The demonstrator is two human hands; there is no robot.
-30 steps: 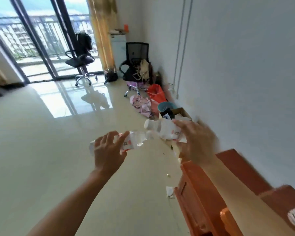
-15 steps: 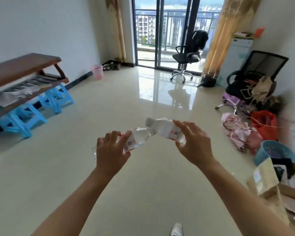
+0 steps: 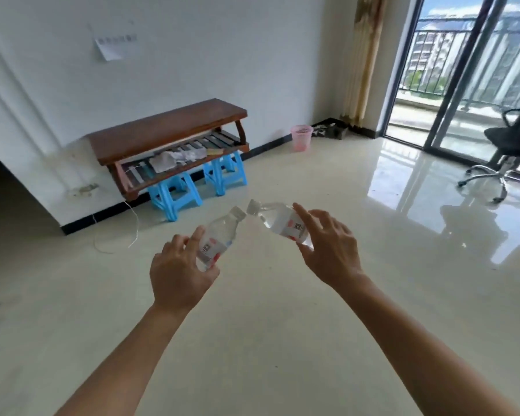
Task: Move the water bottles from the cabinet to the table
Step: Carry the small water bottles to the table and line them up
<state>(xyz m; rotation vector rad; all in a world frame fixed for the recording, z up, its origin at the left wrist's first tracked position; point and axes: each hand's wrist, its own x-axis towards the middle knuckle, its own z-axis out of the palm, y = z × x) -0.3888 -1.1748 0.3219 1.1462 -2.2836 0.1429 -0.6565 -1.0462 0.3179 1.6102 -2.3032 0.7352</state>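
My left hand (image 3: 179, 273) grips a clear water bottle (image 3: 221, 234) with a white cap and a red-and-white label, its neck tilted up to the right. In my right hand (image 3: 327, 250) is a second clear bottle (image 3: 278, 221), its cap pointing left. The two caps almost meet in the middle of the view, above the floor. A brown wooden table (image 3: 162, 130) with a slatted lower shelf stands against the white wall ahead on the left, propped on two blue plastic stools (image 3: 174, 195). The cabinet is out of view.
Glossy cream floor tiles (image 3: 282, 340) stretch between me and the table. A pink bin (image 3: 301, 137) stands by the wall right of the table. A black office chair (image 3: 508, 151) is at the right before the balcony doors (image 3: 463, 70). A white cord (image 3: 132, 229) lies on the floor.
The view has swung left, away from the cabinet and the cluttered wall, so the table now sits ahead. Both hands still hold their bottles, whose caps have drawn apart slightly.
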